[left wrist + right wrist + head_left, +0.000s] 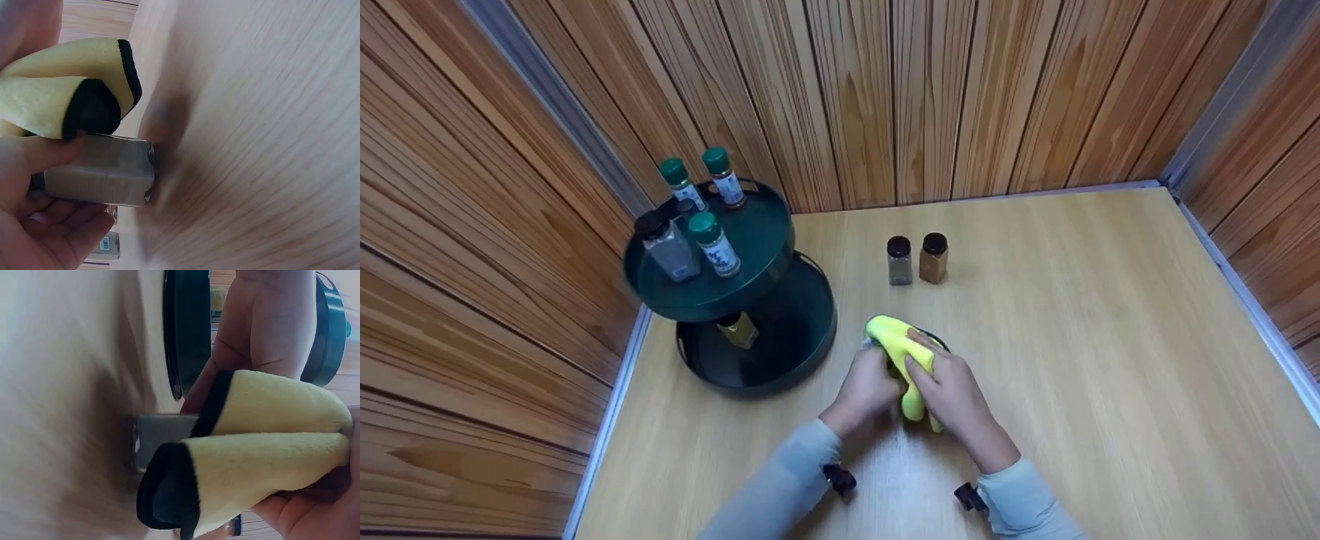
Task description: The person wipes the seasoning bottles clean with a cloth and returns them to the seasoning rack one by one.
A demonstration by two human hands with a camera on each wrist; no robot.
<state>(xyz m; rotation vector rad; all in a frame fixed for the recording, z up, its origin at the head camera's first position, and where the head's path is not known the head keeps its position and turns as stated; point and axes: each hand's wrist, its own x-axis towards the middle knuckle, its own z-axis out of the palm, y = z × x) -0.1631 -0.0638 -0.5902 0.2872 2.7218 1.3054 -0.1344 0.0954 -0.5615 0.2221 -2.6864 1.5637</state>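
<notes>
Fingers (84, 229) of the left hand (868, 385) curl closely round a clear jar (107, 173), thumb along its side, while the right hand (956, 388) pinches a folded yellow cloth (901, 341) whose dark-edged folds sit against or just beside the glass. Held low over the desk (1110, 337), the jar seems partway through a wipe; how much is already clean cannot be told. Two dark-capped jars (934, 264) stand farther back, just beside each other; whether they have had their turn is unclear. Bottles (721, 256) occupy the upper tier of the two-tier stand (787, 337), one squat jar (742, 332) the lower. Setting down the held jar probably remains.
</notes>
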